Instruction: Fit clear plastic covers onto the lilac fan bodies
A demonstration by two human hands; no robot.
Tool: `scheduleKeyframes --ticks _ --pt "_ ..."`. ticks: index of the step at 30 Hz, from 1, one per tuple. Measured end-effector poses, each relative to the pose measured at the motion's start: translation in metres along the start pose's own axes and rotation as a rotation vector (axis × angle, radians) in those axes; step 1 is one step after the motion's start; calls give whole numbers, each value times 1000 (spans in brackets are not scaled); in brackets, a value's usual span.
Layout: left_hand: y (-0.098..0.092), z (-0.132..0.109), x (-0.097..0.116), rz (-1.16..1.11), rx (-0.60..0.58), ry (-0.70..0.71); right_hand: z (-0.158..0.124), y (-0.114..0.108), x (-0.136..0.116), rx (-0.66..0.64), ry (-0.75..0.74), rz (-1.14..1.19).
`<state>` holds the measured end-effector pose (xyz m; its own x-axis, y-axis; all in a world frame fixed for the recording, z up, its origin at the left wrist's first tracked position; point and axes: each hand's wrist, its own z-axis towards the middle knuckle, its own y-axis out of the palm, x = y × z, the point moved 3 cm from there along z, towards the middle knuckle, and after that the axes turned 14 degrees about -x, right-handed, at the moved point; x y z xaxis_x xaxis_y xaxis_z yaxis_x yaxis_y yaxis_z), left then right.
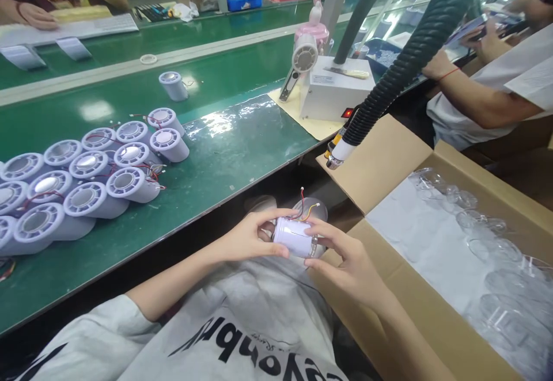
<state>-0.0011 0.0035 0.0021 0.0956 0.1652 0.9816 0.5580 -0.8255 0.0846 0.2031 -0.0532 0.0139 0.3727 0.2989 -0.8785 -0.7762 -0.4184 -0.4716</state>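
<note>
1. White cylinder housing (295, 236) sits in both your hands over your lap, below the near edge of the green conveyor table (224, 156), with a clear dome (311, 208) against its far end and thin red and yellow wires (303, 205) sticking up between the two.
2. Your left hand (246, 237) is closed around the housing's left end; your right hand (345, 260) pinches the right end, thumb above and fingers below — both hands are clamped on the part, not loose.
3. You look to be at the fitting step: the dome seems to be going onto the housing, though I cannot tell whether it is seated yet.
4. The next move calls for keeping those wires out of the joint and the two pieces square to each other.
5. Finished-looking housings (86, 179) lie grouped on the table to your left; the open cardboard box (389, 156) of clear domes (496, 254) is just to your right, under the black hose (415, 47).
</note>
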Motion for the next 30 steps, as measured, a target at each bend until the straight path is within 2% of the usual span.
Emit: scheduleKeyframes --ticks 6,15,30 --pt "1 -3 7 70 -66 125 1 -1 -2 -17 55 179" --pt "3 -5 15 49 -97 129 3 -2 -7 -70 181 505" --pt "1 -5 15 37 -93 119 5 6 6 -83 323 838"
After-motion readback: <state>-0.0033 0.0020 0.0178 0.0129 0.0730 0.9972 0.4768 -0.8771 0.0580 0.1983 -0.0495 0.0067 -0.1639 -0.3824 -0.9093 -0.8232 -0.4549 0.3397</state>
